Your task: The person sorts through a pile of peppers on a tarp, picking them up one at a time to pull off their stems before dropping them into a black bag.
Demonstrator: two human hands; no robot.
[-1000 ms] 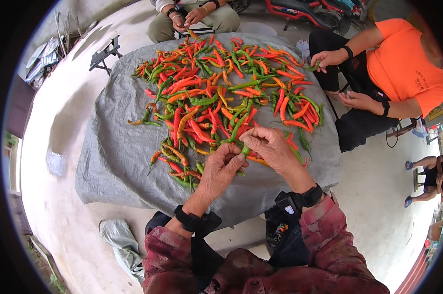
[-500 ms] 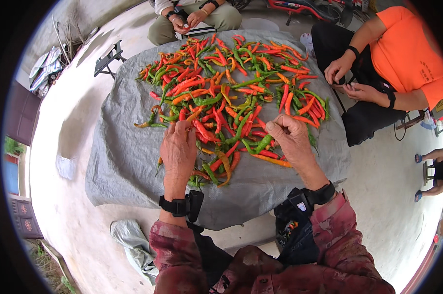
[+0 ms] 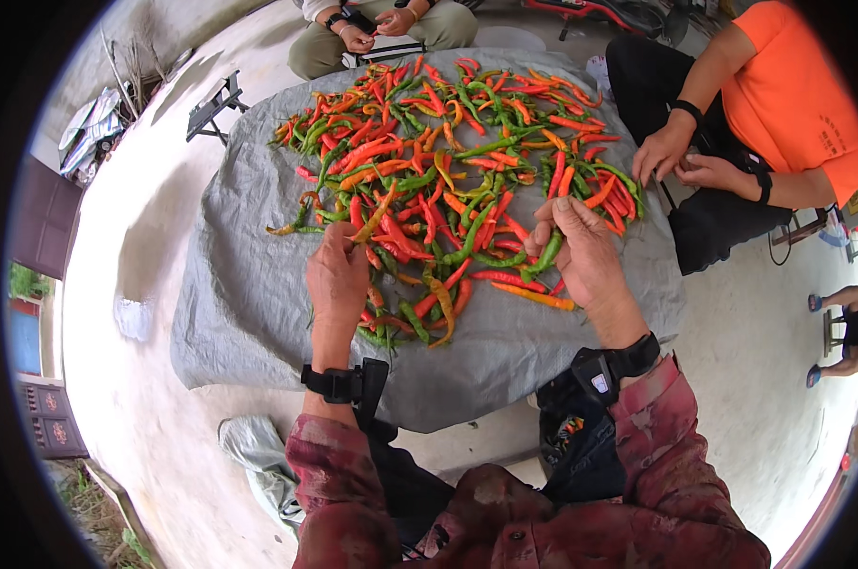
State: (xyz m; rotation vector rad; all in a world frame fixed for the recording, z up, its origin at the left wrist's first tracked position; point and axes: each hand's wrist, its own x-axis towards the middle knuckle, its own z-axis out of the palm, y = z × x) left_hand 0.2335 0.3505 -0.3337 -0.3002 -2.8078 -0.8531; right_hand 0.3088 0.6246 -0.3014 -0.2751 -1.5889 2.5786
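Chili peppers (image 3: 419, 123), red, green and orange, lie heaped on a grey sheet (image 3: 239, 313) covering the table. My left hand (image 3: 337, 283) is closed on a yellow-orange chili (image 3: 377, 211) at the near left of the pile, its tip pointing up and away. My right hand (image 3: 585, 264) has its fingers curled round a green chili (image 3: 544, 254) at the near right, thumb raised along the top. Below the table edge, a dark bag (image 3: 566, 455) with some coloured bits inside is partly hidden by my right forearm.
A co-worker in orange (image 3: 789, 114) sits at the right, hands together near the table edge. Another person (image 3: 381, 33) sits opposite. A folding stool (image 3: 215, 109) stands at the left; a pale sack (image 3: 258, 455) lies at lower left. Another person's legs (image 3: 841, 322) show far right.
My hands have parted from around the green chili. The left moved forward and left onto a yellow-orange chili; the right rose slightly with the green one. The orange-clad co-worker's hands came together.
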